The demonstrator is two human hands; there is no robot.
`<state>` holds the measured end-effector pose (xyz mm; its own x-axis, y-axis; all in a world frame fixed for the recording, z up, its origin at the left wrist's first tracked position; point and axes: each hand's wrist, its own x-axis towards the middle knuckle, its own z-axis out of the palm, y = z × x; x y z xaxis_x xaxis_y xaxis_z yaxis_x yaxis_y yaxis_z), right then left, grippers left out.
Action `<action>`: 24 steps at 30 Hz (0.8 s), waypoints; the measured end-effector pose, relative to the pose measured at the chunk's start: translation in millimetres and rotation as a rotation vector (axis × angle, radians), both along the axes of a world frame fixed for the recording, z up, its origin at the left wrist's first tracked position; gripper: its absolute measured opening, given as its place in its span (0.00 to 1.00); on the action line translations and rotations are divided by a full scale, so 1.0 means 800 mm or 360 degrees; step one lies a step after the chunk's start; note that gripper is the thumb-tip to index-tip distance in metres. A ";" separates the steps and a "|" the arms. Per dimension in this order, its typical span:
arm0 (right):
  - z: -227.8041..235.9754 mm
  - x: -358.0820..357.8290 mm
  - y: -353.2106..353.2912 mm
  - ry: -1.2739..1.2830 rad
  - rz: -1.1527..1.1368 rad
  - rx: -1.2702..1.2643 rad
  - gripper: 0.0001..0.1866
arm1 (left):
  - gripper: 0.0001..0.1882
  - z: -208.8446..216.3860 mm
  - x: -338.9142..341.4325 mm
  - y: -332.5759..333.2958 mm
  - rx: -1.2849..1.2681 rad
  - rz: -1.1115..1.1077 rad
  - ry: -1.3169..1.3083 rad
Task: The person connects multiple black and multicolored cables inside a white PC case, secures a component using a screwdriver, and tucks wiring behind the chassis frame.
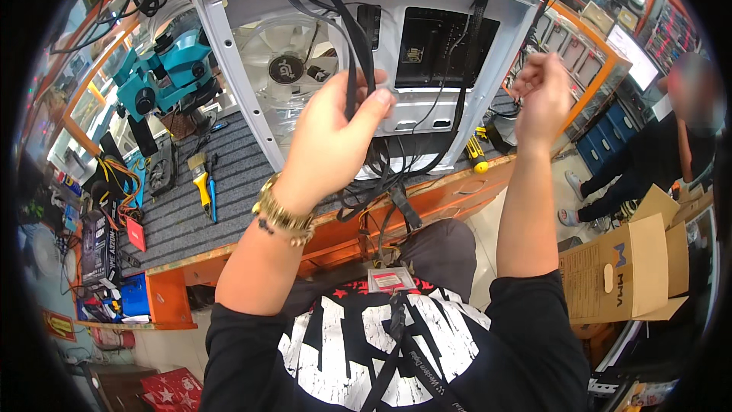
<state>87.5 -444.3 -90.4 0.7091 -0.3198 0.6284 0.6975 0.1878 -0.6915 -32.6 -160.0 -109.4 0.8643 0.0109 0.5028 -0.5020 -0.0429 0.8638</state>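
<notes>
The left hand (335, 128) closes around long black cables (359, 38), apparently gathering them outside the upright white metal computer case (388, 37); the right hand (543, 95), loosely curled, looks empty.

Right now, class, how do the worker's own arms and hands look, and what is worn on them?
Both sleeves are short and black. At the wrist of the left hand are a chunky gold-coloured band and a beaded bracelet. The right hand shows no band at its wrist. Neither wears a glove.
</notes>
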 end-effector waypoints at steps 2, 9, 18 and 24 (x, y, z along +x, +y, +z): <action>-0.053 0.047 -0.018 0.0297 0.0297 -0.0018 0.25 | 0.20 -0.003 -0.023 0.006 0.0175 0.0263 -0.0109; -0.138 0.109 0.015 0.0768 0.0807 0.0265 0.21 | 0.21 0.005 -0.094 0.130 0.0229 0.0909 -0.0331; -0.162 0.189 0.055 0.0802 0.0893 0.0244 0.22 | 0.37 -0.068 0.033 0.216 -0.0558 0.0255 -0.0227; -0.177 0.191 0.055 0.0848 0.0891 0.0231 0.22 | 0.36 -0.137 0.058 0.219 -0.0666 -0.0023 -0.0080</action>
<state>240.2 -400.2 -231.9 0.9830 0.1215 0.1376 0.0535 0.5275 -0.8479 13.8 15.1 -219.2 0.8404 0.2110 0.4992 -0.5419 0.3138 0.7796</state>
